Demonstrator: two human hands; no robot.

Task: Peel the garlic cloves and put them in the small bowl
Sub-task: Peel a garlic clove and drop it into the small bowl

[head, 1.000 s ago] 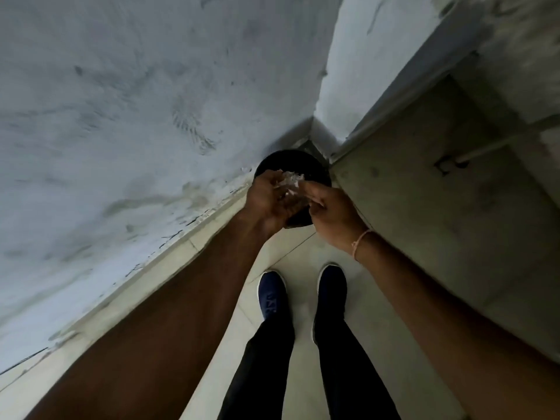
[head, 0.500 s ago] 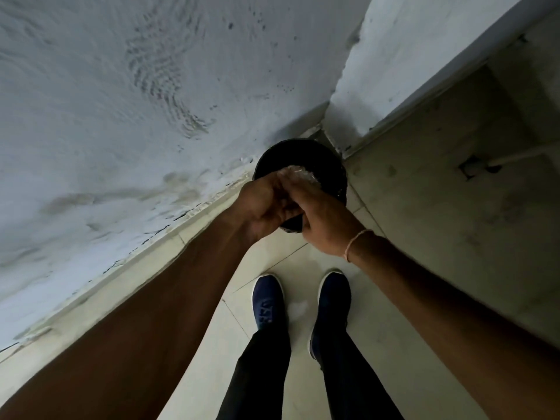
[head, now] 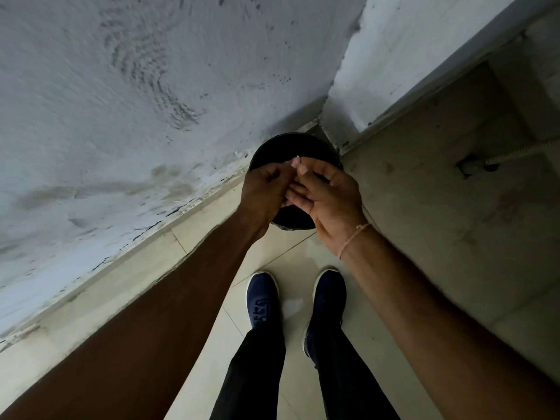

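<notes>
No garlic clove or small bowl shows anywhere in the view, so where they lie cannot be told. The nearest thing to the task is the black round bin (head: 295,147) standing on the floor in the corner, at twelve o'clock from the person's feet. Both hands meet directly above its mouth, likely so that loose peel falls in rather than on the tiles.

The left hand (head: 263,192) comes in from seven o'clock with its fingers curled inward toward the other palm. Whether they pinch any skin cannot be told, since the fingertips are hidden. The right hand (head: 328,195) comes in from five o'clock, palm turned up and fingers fairly straight, touching the left fingers; it appears to hold nothing. The pose reads as brushing scraps off the hands, though that is a judgement. A thin bracelet (head: 353,239) circles the right wrist.

Further out, two dark blue shoes (head: 263,300) stand on pale floor tiles (head: 145,280), with a small whitish scrap (head: 292,304) between them, perhaps a bit of peel. A rough plastered wall (head: 127,95) fills the ten o'clock side, and a hose (head: 521,153) runs along the wall at two o'clock.
</notes>
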